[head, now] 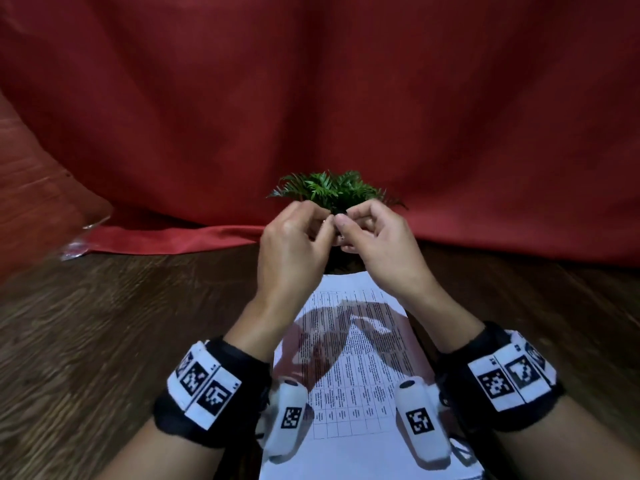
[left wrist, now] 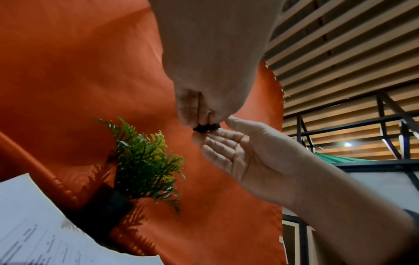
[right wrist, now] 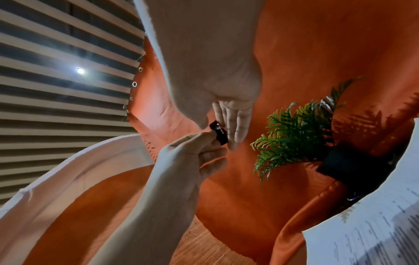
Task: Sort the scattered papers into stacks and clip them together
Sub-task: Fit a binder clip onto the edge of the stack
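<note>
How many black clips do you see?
1. The clip is pinched between the left hand and right hand, above the papers. Others may be hidden.

Dim overall; a ceiling spotlight (right wrist: 79, 70) glares, wide-angle edges bend and blur.

No text can be read. The white printed sheet with a ruled table (head: 349, 386) at 6 o'clock carries rows of small print, too blurred to make out. The black-and-white square coded markers on the black wristbands (head: 204, 382) hold patterns only, no letters or numbers.
</note>
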`<state>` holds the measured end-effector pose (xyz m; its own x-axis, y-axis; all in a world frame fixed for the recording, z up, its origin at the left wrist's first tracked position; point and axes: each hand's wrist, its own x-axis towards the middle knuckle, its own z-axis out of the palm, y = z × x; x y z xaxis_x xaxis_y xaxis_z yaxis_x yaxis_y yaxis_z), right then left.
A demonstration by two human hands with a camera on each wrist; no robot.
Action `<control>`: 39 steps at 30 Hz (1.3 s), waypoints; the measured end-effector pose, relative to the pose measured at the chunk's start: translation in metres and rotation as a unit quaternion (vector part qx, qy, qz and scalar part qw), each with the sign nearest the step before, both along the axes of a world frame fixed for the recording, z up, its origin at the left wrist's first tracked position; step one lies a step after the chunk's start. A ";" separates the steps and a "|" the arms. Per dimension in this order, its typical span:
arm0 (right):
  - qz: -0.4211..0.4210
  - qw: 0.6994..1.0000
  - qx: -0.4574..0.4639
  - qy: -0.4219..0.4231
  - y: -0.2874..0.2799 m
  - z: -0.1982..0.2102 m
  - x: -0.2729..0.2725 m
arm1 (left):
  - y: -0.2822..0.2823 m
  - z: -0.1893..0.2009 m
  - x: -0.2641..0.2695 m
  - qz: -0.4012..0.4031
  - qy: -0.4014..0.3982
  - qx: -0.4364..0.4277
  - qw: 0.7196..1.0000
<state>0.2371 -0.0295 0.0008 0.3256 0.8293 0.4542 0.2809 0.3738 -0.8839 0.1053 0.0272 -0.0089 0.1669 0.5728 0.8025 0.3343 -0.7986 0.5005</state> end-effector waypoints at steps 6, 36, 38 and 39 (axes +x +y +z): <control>0.060 0.990 -0.006 0.124 0.000 0.006 0.007 | -0.003 0.012 -0.005 -0.129 0.084 -0.052 0.987; 0.236 0.900 -0.361 -0.062 0.010 -0.060 0.084 | 0.066 -0.048 -0.039 -0.004 0.215 -0.444 0.870; 0.259 0.886 -0.383 -0.047 0.008 -0.069 0.081 | 0.061 -0.047 -0.035 0.048 0.304 -0.448 0.839; 0.263 0.881 -0.390 -0.042 0.007 -0.073 0.081 | 0.057 -0.045 -0.031 0.069 0.338 -0.449 0.824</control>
